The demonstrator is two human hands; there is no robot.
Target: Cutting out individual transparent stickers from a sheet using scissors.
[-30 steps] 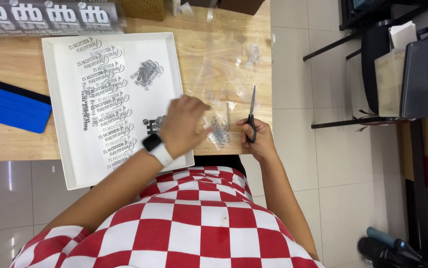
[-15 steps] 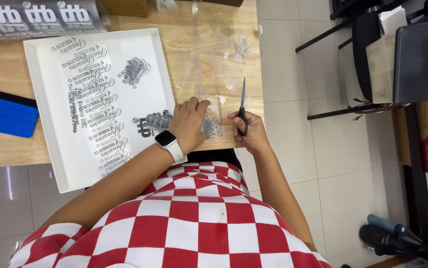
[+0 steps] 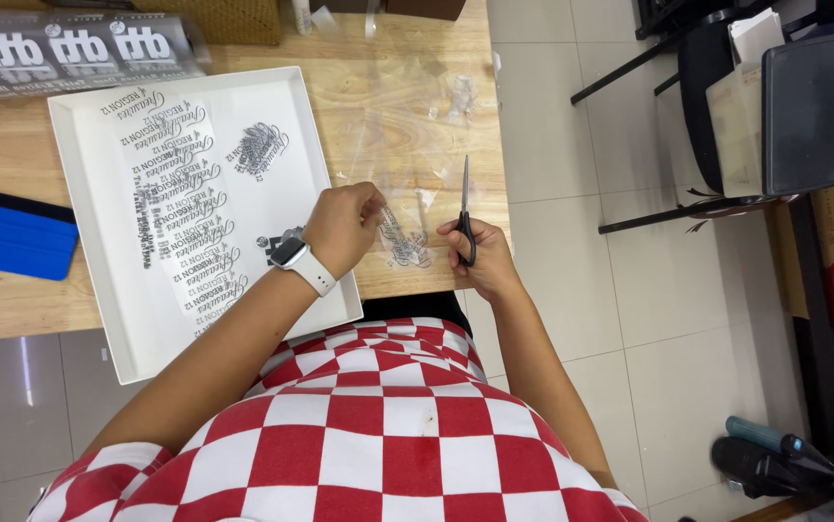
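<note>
Clear film with a dark printed decal [image 3: 403, 240] lies at the near edge of the wooden table [image 3: 11, 145], pinched by the left hand [image 3: 341, 228], seemingly to keep it taut. The right hand [image 3: 480, 256] grips black scissors [image 3: 464, 208], blades closed and pointing away, just beside it. A white tray [image 3: 98, 232] of printed sheets sits left.

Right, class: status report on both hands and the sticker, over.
Left hand pinching clear printed sticker. Right hand gripping scissors, blades shut, pointing away. Nothing between them.
</note>
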